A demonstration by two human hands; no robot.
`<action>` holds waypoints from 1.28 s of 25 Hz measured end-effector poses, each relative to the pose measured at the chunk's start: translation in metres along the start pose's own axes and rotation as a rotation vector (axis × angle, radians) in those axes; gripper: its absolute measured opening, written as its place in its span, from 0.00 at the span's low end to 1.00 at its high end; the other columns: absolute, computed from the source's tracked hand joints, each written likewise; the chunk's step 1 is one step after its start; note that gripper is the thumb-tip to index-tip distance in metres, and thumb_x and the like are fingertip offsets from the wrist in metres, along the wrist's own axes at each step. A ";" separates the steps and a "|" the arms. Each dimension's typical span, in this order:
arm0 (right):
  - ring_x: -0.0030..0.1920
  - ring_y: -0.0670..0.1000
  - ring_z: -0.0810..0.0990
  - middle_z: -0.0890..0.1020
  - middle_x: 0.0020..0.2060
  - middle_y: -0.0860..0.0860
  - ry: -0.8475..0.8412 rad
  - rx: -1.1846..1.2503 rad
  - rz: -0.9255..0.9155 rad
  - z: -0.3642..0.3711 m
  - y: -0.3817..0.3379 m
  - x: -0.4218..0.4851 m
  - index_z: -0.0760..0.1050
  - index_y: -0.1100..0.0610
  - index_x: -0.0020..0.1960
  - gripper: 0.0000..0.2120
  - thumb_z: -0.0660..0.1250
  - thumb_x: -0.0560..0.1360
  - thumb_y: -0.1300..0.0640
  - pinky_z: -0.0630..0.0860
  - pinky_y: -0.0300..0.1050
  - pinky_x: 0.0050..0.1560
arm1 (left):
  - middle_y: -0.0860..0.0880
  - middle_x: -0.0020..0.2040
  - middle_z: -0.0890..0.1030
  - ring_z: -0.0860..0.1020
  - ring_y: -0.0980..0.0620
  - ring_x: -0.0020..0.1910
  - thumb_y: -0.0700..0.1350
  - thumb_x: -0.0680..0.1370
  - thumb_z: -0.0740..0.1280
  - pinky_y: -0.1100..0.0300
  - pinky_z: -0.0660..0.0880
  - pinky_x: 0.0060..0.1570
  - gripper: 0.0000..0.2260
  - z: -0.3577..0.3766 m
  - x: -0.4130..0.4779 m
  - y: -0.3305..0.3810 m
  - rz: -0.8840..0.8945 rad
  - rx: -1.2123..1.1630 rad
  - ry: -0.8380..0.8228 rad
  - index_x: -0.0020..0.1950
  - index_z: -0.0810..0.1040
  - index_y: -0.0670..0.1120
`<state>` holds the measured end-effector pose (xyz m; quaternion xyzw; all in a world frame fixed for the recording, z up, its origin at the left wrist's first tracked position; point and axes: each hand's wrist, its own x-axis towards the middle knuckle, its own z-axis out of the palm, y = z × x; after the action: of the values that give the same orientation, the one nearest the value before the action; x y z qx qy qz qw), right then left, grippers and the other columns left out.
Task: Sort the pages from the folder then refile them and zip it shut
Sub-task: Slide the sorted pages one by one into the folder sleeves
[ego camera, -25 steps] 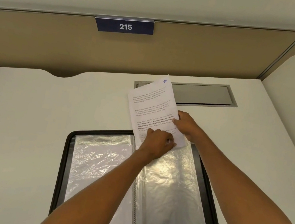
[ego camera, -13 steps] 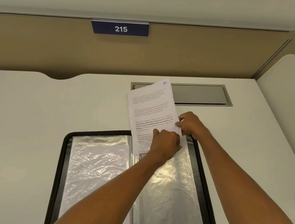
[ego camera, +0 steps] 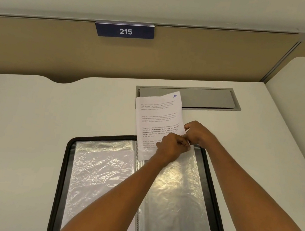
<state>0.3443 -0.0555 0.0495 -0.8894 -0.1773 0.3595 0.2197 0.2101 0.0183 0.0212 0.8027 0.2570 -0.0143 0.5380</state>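
Head view, the only one we have: folder [ego camera: 65, 161] lies unzipped and open flat on the worktop [ego camera: 23, 134], black zip rim all round, clear plastic sleeves [ego camera: 102, 169] fanned to both sides of the spine. One printed page [ego camera: 157, 116], with a handwritten "10" at its top corner, sits tilted at the folder's far edge. Most of it sticks out over the worktop and overlaps the metal cable hatch [ego camera: 207, 98]; its bottom strip looks dulled, as if already behind plastic at the mouth of a right-side sleeve. Left hand [ego camera: 171, 147] has fingers curled and pinches the page low down at that mouth; we can't tell whether it has the plastic too. Right hand [ego camera: 199, 133] pinches the page's right edge just beside it, the two hands almost touching. Our read on progress: mid-refile. We see no loose stack anywhere, so sorting looks finished. We can't make out paper in the other sleeves, too much glare. Left to do: seat this page fully, file any pages out of shot, close the folder, run the zip round. Number plate 215 [ego camera: 124, 31] on the partition, not relevant.
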 end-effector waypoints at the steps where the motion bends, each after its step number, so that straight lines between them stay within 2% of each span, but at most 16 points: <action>1: 0.39 0.54 0.66 0.74 0.35 0.63 0.006 -0.001 -0.007 -0.001 0.001 -0.001 0.71 0.63 0.39 0.14 0.77 0.68 0.65 0.68 0.49 0.39 | 0.57 0.46 0.88 0.83 0.53 0.51 0.49 0.75 0.78 0.40 0.75 0.62 0.02 -0.001 0.000 0.000 0.021 -0.009 0.008 0.46 0.89 0.55; 3: 0.40 0.54 0.63 0.68 0.35 0.56 0.026 0.044 -0.022 -0.001 0.001 -0.002 0.67 0.58 0.38 0.17 0.76 0.69 0.67 0.65 0.49 0.40 | 0.54 0.47 0.88 0.83 0.53 0.51 0.48 0.76 0.77 0.42 0.74 0.62 0.02 -0.002 0.000 0.001 0.066 0.012 0.004 0.48 0.89 0.52; 5: 0.40 0.55 0.64 0.67 0.35 0.55 0.046 0.095 -0.033 0.000 0.002 -0.004 0.67 0.57 0.36 0.17 0.75 0.69 0.68 0.66 0.48 0.40 | 0.52 0.48 0.88 0.83 0.52 0.51 0.47 0.77 0.76 0.43 0.74 0.62 0.04 -0.003 -0.001 0.004 0.089 0.040 0.016 0.49 0.89 0.51; 9: 0.36 0.53 0.72 0.77 0.34 0.56 -0.062 0.071 0.037 -0.005 0.004 -0.008 0.77 0.59 0.39 0.08 0.77 0.70 0.64 0.72 0.46 0.39 | 0.52 0.48 0.88 0.83 0.52 0.51 0.48 0.77 0.75 0.42 0.73 0.63 0.04 0.000 -0.004 0.003 0.111 0.061 0.034 0.50 0.89 0.51; 12: 0.33 0.50 0.74 0.79 0.32 0.55 -0.170 0.042 0.106 -0.018 0.001 -0.012 0.76 0.58 0.35 0.12 0.78 0.71 0.61 0.72 0.42 0.35 | 0.58 0.47 0.87 0.83 0.55 0.50 0.55 0.76 0.72 0.39 0.72 0.63 0.07 0.004 -0.009 -0.003 0.154 0.035 0.062 0.47 0.88 0.55; 14: 0.31 0.49 0.74 0.79 0.30 0.54 -0.215 0.056 0.135 -0.023 0.000 -0.014 0.75 0.58 0.34 0.14 0.78 0.72 0.61 0.72 0.40 0.33 | 0.62 0.44 0.86 0.82 0.59 0.49 0.56 0.76 0.71 0.38 0.73 0.62 0.07 0.007 -0.011 -0.007 0.184 -0.012 0.081 0.47 0.87 0.57; 18: 0.34 0.49 0.76 0.82 0.36 0.55 -0.258 0.071 0.141 -0.028 0.004 -0.011 0.79 0.61 0.45 0.07 0.77 0.72 0.65 0.74 0.39 0.35 | 0.63 0.44 0.85 0.83 0.61 0.47 0.57 0.77 0.70 0.37 0.74 0.61 0.07 0.007 -0.010 -0.011 0.219 -0.059 0.121 0.46 0.86 0.58; 21: 0.40 0.50 0.80 0.84 0.42 0.56 -0.282 0.053 0.145 -0.032 0.007 -0.008 0.83 0.64 0.53 0.11 0.78 0.72 0.64 0.76 0.40 0.41 | 0.63 0.44 0.85 0.83 0.60 0.48 0.57 0.77 0.69 0.38 0.74 0.60 0.07 0.010 -0.008 -0.012 0.225 -0.076 0.144 0.47 0.86 0.58; 23: 0.42 0.50 0.80 0.85 0.42 0.56 -0.274 0.079 0.143 -0.033 0.008 -0.007 0.84 0.64 0.52 0.10 0.78 0.72 0.63 0.76 0.41 0.43 | 0.62 0.44 0.86 0.82 0.59 0.48 0.56 0.77 0.70 0.38 0.74 0.59 0.06 0.012 -0.007 -0.014 0.219 -0.075 0.166 0.47 0.86 0.58; 26: 0.41 0.50 0.82 0.86 0.44 0.56 -0.149 0.205 0.055 -0.029 0.010 -0.003 0.84 0.61 0.50 0.07 0.77 0.74 0.62 0.78 0.40 0.41 | 0.60 0.45 0.86 0.82 0.58 0.48 0.54 0.77 0.72 0.38 0.74 0.60 0.03 0.014 -0.006 -0.015 0.194 -0.075 0.184 0.48 0.86 0.58; 28: 0.42 0.51 0.83 0.87 0.45 0.56 -0.095 0.215 -0.039 -0.029 0.010 -0.001 0.83 0.61 0.51 0.07 0.76 0.74 0.64 0.79 0.41 0.42 | 0.60 0.45 0.87 0.83 0.58 0.47 0.53 0.78 0.73 0.39 0.75 0.60 0.03 0.013 -0.005 -0.013 0.200 -0.080 0.183 0.48 0.86 0.57; 30: 0.42 0.51 0.83 0.86 0.44 0.58 -0.104 0.149 -0.119 -0.029 0.010 -0.001 0.83 0.62 0.48 0.05 0.75 0.73 0.68 0.79 0.40 0.42 | 0.58 0.45 0.87 0.84 0.59 0.47 0.50 0.79 0.72 0.41 0.77 0.59 0.03 0.011 -0.002 -0.011 0.214 -0.101 0.174 0.48 0.86 0.55; 32: 0.43 0.52 0.84 0.87 0.44 0.58 -0.193 0.099 -0.138 -0.031 0.010 -0.001 0.84 0.62 0.48 0.05 0.75 0.73 0.68 0.82 0.43 0.47 | 0.55 0.45 0.87 0.84 0.57 0.46 0.45 0.80 0.69 0.45 0.80 0.56 0.05 0.009 0.000 -0.008 0.229 -0.117 0.150 0.49 0.85 0.50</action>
<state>0.3673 -0.0720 0.0647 -0.8246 -0.2403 0.4357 0.2692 0.2092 0.0128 0.0108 0.7928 0.2033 0.1221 0.5614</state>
